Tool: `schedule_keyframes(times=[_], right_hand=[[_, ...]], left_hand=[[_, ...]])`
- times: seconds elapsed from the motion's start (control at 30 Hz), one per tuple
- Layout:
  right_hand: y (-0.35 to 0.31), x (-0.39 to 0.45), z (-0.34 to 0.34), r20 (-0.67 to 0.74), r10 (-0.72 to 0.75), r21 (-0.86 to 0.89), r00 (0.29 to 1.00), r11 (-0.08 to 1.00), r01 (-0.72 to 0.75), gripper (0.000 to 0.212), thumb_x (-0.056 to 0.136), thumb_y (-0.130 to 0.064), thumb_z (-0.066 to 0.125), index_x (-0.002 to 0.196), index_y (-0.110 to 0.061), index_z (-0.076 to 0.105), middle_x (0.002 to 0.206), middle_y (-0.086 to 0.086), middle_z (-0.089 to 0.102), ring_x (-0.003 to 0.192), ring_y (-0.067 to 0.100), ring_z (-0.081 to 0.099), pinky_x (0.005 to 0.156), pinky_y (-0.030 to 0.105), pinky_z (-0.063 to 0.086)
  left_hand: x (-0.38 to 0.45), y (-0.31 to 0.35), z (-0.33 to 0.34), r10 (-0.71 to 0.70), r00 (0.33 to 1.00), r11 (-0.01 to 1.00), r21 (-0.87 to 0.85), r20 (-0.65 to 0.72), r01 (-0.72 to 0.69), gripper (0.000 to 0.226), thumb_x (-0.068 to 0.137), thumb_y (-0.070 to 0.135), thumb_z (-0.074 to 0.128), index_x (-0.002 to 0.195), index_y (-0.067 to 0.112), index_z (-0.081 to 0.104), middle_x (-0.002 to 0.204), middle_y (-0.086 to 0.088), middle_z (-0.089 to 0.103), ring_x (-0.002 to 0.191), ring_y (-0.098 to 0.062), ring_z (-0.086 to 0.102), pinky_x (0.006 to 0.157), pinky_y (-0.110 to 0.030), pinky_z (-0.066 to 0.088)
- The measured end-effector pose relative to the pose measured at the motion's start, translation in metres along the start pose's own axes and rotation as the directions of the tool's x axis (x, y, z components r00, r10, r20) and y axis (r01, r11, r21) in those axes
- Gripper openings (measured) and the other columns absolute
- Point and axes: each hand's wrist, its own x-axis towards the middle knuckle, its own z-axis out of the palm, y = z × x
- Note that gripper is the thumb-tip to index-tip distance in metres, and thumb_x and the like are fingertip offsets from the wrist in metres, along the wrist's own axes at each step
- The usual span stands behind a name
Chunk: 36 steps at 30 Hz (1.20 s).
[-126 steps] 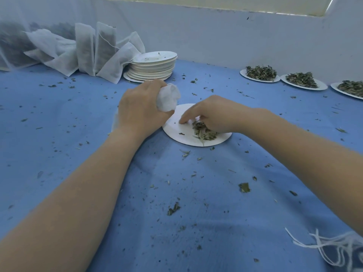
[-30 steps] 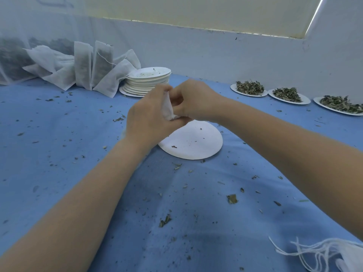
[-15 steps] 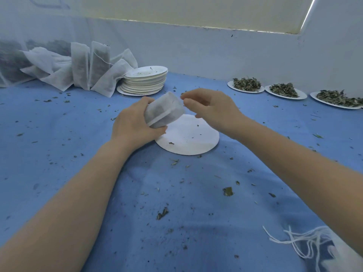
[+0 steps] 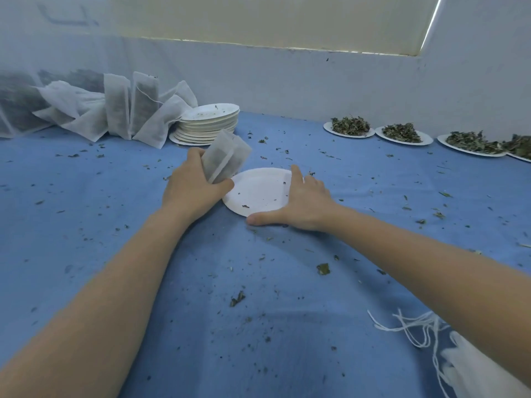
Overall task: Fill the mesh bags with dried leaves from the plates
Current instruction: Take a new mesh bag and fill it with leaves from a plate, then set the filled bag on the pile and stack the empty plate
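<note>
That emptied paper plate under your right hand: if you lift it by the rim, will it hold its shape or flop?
The paper plate looks thin and probably very light, so it may flex slightly but should keep its shape; the stack of plates shows moulded rims. The few crumbs left on it could slide off if tilted. The right hand lies flat at its edge.

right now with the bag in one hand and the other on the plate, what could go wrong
1. The left hand grips the filled mesh bag tilted; if its mouth is not closed, leaves may spill onto the blue cloth.
2. The right hand lies over the rim of the emptied plate; lifting it fast could scatter the remaining crumbs.
</note>
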Motion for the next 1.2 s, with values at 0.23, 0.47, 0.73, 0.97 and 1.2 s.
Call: schedule_keyframes(times=[0.23,0.47,0.73,0.97,1.2], right_hand=[[-0.05,0.041,-0.025,-0.136,-0.038,0.107,0.99,0.993,0.052,0.141,0.041,-0.085,0.064,0.149,-0.024,-0.002,0.145,0.01,0.022,0.137,0.03,0.014,0.11,0.043,0.02],[-0.109,0.125,-0.039,-0.157,-0.049,0.155,0.986,0.985,0.073,0.138,0.048,-0.078,0.07,0.149,-0.018,-0.002,0.148,0.014,0.016,0.138,0.03,0.01,0.11,0.041,0.021],[-0.13,0.226,-0.02,-0.115,0.052,0.047,0.992,0.998,-0.047,0.141,0.045,-0.081,0.069,0.149,-0.015,-0.002,0.149,0.019,0.014,0.139,0.033,0.008,0.113,0.044,0.019],[-0.138,0.274,0.002,-0.168,0.021,0.009,0.986,1.0,-0.02,0.128,0.051,-0.088,0.057,0.147,-0.013,0.016,0.148,0.019,0.021,0.139,0.033,0.014,0.113,0.042,0.017],[-0.136,0.266,0.003,-0.224,-0.149,-0.165,0.963,0.98,0.114,0.102,0.073,-0.084,0.036,0.148,-0.016,0.02,0.153,0.015,0.017,0.141,0.031,0.009,0.115,0.047,0.007]], left_hand=[[0.027,0.002,-0.034,-0.101,0.992,0.993,-0.071,-0.071,0.096,0.04,0.08,0.034,0.058,0.107,0.015,0.035,0.107,-0.003,0.051,0.092,-0.025,0.049,0.073,-0.036,0.042],[0.107,-0.012,-0.055,-0.213,0.968,0.969,-0.157,-0.134,0.192,0.036,0.084,0.021,0.055,0.11,0.005,0.037,0.107,-0.007,0.048,0.09,-0.024,0.048,0.069,-0.031,0.036],[0.184,-0.062,-0.021,-0.298,0.947,0.954,-0.022,-0.12,0.298,0.047,0.092,0.027,0.053,0.123,-0.002,0.033,0.128,-0.018,0.048,0.116,-0.033,0.047,0.079,-0.03,0.033],[0.219,-0.094,-0.013,-0.301,0.938,0.948,0.055,-0.173,0.314,0.047,0.094,0.024,0.051,0.126,-0.005,0.033,0.129,-0.021,0.047,0.118,-0.035,0.045,0.081,-0.032,0.034],[0.219,-0.084,-0.015,-0.319,0.922,0.901,0.231,-0.22,0.367,0.066,0.086,0.038,0.062,0.13,-0.002,0.032,0.131,-0.022,0.034,0.12,-0.036,0.039,0.095,-0.04,0.036]])
